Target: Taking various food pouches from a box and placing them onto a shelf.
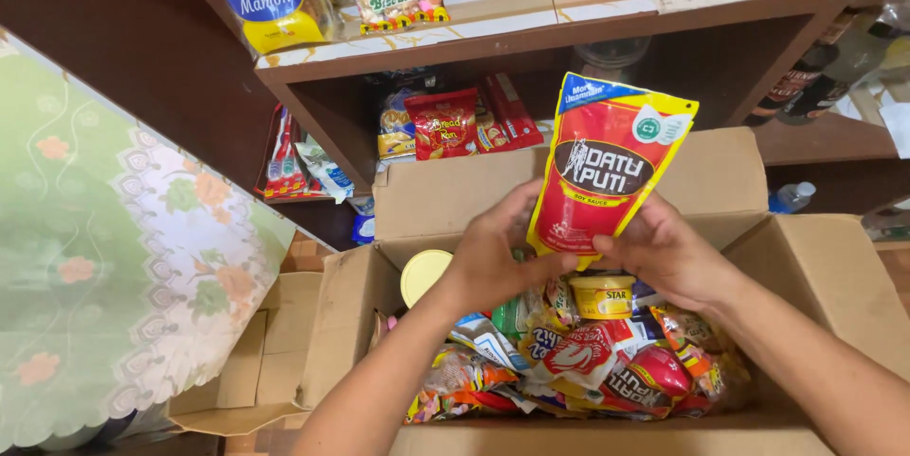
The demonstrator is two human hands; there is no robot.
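- Both bare forearms reach in from the lower edge and converge toward the middle of the view.
- The left hand (493, 252) is raised with its back to the camera, fingers curled upward and pinched closed at its right side.
- The right hand (664, 252) sits level with it, just apart, fingers bent inward and clamped, thumb side facing the left hand.
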